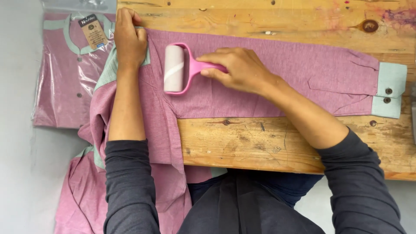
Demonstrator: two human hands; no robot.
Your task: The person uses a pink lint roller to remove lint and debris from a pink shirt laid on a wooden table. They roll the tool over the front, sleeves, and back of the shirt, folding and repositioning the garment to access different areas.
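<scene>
Gripping: right hand (pixel 240 69) closed around the pink handle of the lint roller (pixel 180 69); fingers wrapped over the top, thumb underneath as far as the view lets me tell
Roller: its white, paper-wrapped drum stands to the left of the grip, resting on the cloth; drum's long axis runs away from the person, handle's axis runs across, left to right
Pressing: left hand (pixel 128 37) laid flat, palm down and fingers bent over the shoulder of the pink shirt (pixel 268 73); it holds nothing, only pins the fabric at the mint-green yoke; just beside the drum, not touching it
Sleeve: stretched along the wooden table (pixel 281 143), long axis left to right; shoulder under the left hand, mint-green cuff (pixel 390 90) with two dark buttons far off to the right, well apart from both hands
Key relation: drum sits at the shoulder end of the sleeve; the length of sleeve lies to the right of it, under and past the right hand; right hand is the nearer one to that stretch
Body of shirt: hangs off the table's near-left corner, down over the person's lap
Beside: a folded pink shirt in a clear bag (pixel 69 73) with a card tag, left of the table on a grey surface
</scene>
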